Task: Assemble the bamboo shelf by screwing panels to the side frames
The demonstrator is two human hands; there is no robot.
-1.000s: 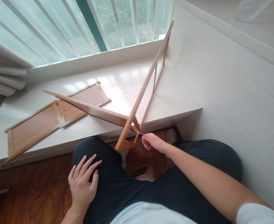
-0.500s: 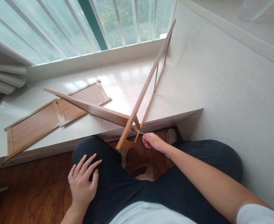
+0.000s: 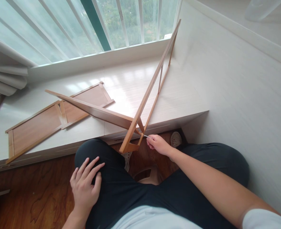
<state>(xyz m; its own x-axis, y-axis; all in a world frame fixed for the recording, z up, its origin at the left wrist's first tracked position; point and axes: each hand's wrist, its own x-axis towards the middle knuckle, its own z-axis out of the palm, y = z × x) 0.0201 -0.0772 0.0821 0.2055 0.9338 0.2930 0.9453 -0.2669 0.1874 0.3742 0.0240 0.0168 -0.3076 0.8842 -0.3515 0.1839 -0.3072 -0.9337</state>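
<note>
A wooden frame (image 3: 152, 86) stands tilted on the pale window bench (image 3: 183, 95), its near corner jutting past the bench edge. A second wooden panel (image 3: 95, 111) joins it at that corner. My right hand (image 3: 158, 144) pinches a thin metal tool (image 3: 146, 136) whose tip meets the joint. My left hand (image 3: 85, 186) rests flat on my left thigh, fingers spread, holding nothing.
Another wooden panel (image 3: 49, 119) lies flat on the bench to the left. Folded curtains (image 3: 4, 79) hang at the far left below the barred window (image 3: 88, 25). A white wall (image 3: 238, 79) rises on the right. A shoe (image 3: 176, 139) sits on the dark wood floor.
My right hand has shifted very slightly at the joint with the tool. The frame and my left hand have stayed as they were.
</note>
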